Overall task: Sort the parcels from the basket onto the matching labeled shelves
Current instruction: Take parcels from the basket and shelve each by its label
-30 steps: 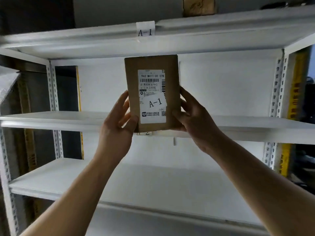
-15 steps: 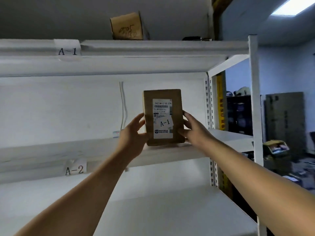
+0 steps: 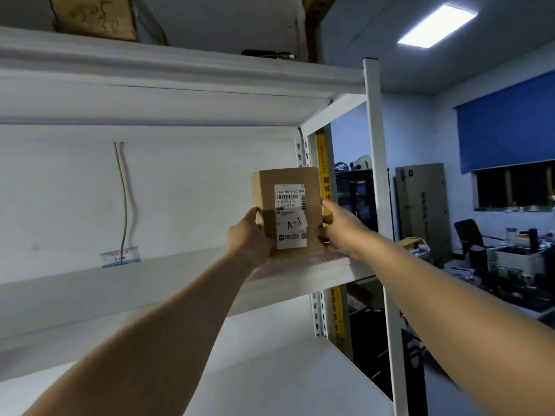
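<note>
Cardboard, plain brown, so this parcel (image 3: 288, 213) should be stiff enough to hold its shape and probably on the light side, going by how easily it's kept up at arm's length. I wouldn't call it fragile from the outside, but no clue what's inside. The faces look matte, not slippery, so gripping the two narrow sides low down like this seems the sane way to hold it.

Left hand (image 3: 249, 235) wraps the left edge with the thumb on the near side, right hand (image 3: 336, 226) presses the right edge with fingers curled round it. Both have hold of the box and nothing else.

It's standing upright with its bottom edge at the front right corner of a white shelf (image 3: 180, 274), right next to the white corner post (image 3: 374, 145). Can't quite tell whether it's fully resting on the board or just skimming it, the hands cover that bit.

Looks-wise: a small flat box, tall rather than wide, with a white shipping label (image 3: 290, 216) on the front showing a barcode, some printed text and a handwritten "A-1" sticker stuck slightly crooked. Corners look crisp, no dents I can see.
</note>
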